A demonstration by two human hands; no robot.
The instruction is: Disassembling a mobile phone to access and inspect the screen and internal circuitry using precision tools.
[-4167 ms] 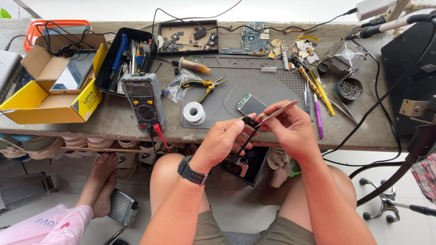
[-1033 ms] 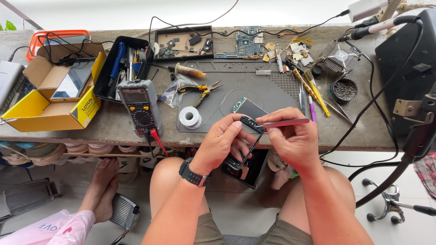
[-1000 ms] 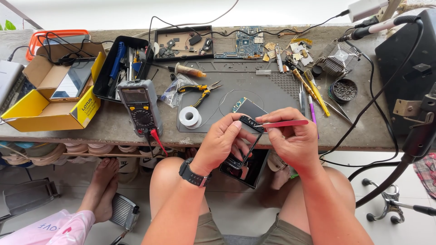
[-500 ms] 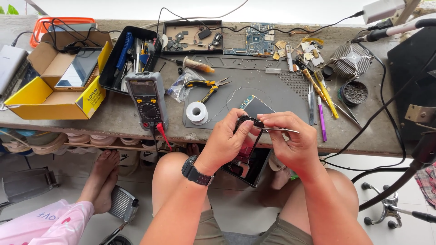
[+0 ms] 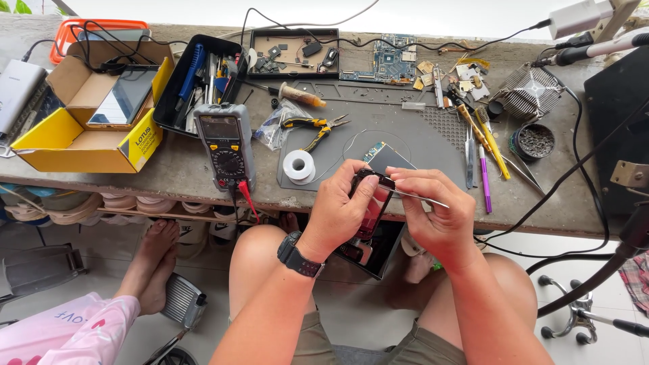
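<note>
left hand (image 5: 341, 213) gripping small dark phone (image 5: 370, 203) over lap, just off bench edge | right hand (image 5: 436, 216) pinching metal tweezers (image 5: 422, 198), tip working at phone's top | judgement: keeping tweezers shallow, phone steady, prying gently | grey mat (image 5: 405, 145) lying beyond

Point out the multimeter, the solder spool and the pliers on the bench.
multimeter (image 5: 226, 144), head view, on its dial.
solder spool (image 5: 298, 165), head view, on its white rim.
pliers (image 5: 312, 125), head view, on the yellow-and-black handles.
</note>
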